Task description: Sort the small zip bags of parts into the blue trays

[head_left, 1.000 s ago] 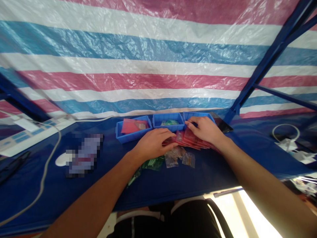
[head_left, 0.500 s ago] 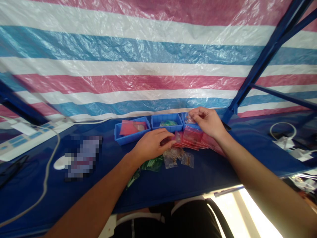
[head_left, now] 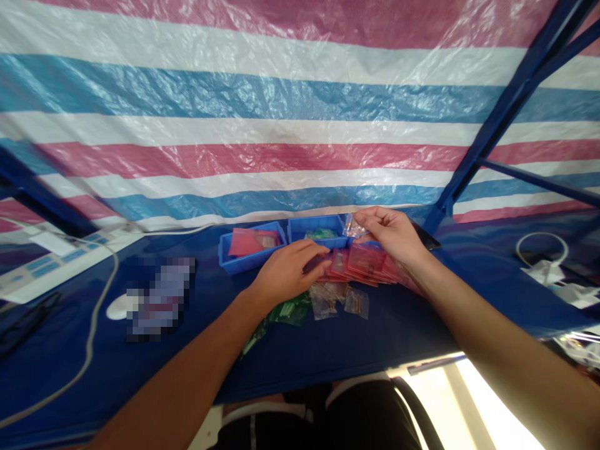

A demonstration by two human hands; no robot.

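Head view: right grip pinches clear packet near blue bins, left grip gapes

Looks like a makeshift workshop booth: striped plastic sheeting behind, blue frame posts rising, small bins lined along the bench!

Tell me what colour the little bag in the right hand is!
The little bag is clear and see-through; the head view shows it best.

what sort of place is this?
Probably a makeshift workstation: blue bins and spread red bags on a blue tabletop, with a striped plastic sheet behind it.
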